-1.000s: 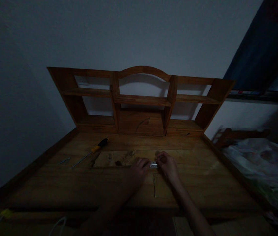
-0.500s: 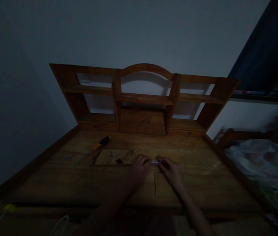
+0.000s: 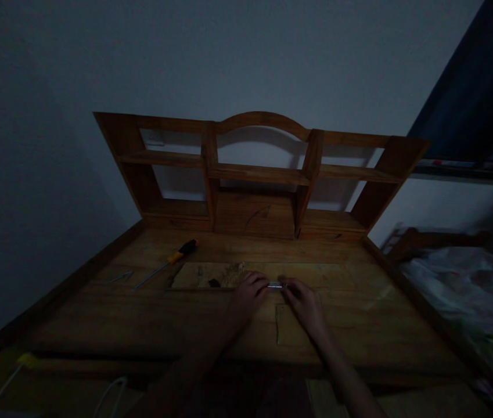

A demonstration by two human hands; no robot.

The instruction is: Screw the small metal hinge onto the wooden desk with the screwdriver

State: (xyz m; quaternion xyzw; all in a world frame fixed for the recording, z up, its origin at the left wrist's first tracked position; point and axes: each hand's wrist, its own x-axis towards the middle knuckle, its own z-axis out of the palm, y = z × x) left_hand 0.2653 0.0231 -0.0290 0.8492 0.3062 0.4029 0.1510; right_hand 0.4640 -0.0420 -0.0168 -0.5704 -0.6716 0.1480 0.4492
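The room is dim. My left hand [image 3: 248, 296] and my right hand [image 3: 305, 302] meet at a small shiny metal hinge [image 3: 274, 285], each pinching one end of it. The hinge sits at the near edge of a flat wooden plank [image 3: 211, 275] that lies on the wooden desk [image 3: 141, 313]. Both hands have curled fingers. A smaller rectangular wooden piece [image 3: 287, 325] lies just below my right hand.
A screwdriver [image 3: 165, 263] with a yellow and black handle lies left of the plank, with small metal pieces [image 3: 119, 276] further left. A wooden shelf unit [image 3: 259, 174] stands at the desk's back. White cables [image 3: 107, 395] hang at the front left; a bed [image 3: 459, 290] is at right.
The hinge has turned from lying flat to edge-on between my fingers. Both hands have stayed at the plank's edge; the camera view has shifted slightly.
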